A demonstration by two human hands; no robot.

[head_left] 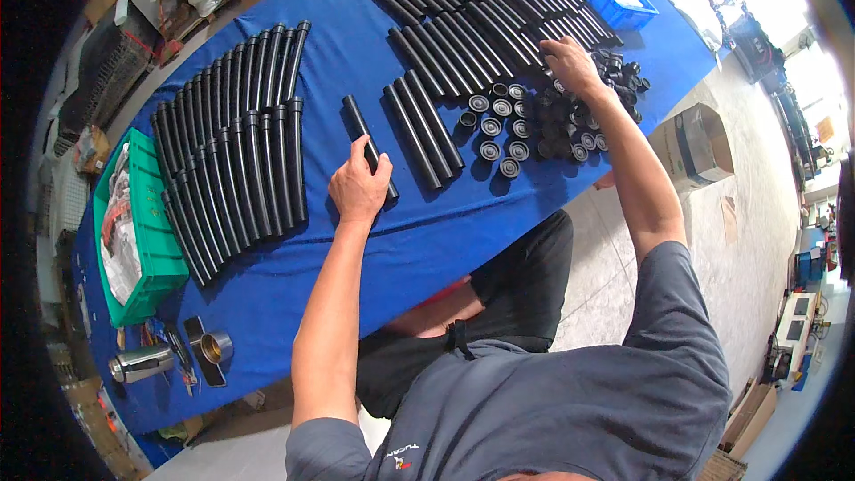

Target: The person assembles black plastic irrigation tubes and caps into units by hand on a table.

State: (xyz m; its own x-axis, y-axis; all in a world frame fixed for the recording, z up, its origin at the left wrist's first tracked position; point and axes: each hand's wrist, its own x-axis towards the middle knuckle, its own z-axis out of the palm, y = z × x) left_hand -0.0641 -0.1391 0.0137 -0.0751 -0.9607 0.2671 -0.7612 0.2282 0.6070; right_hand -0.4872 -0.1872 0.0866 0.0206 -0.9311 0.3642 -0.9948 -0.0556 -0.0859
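Note:
My left hand grips a single black tube lying on the blue cloth, its fingers and thumb around the near part. My right hand is stretched out over the far edge of a pile of black round caps, beside the rows of tubes. Its fingers are curled together, and what they hold, if anything, is hidden. Three loose black tubes lie between the held tube and several caps spread on the cloth. Left of my left hand, black tubes with caps on their far ends lie in two rows.
A larger batch of black tubes covers the table's far side, next to a blue bin. At the left stands a green crate with plastic bags. A steel flask, a metal cup and a phone lie nearby. A cardboard box is on the floor.

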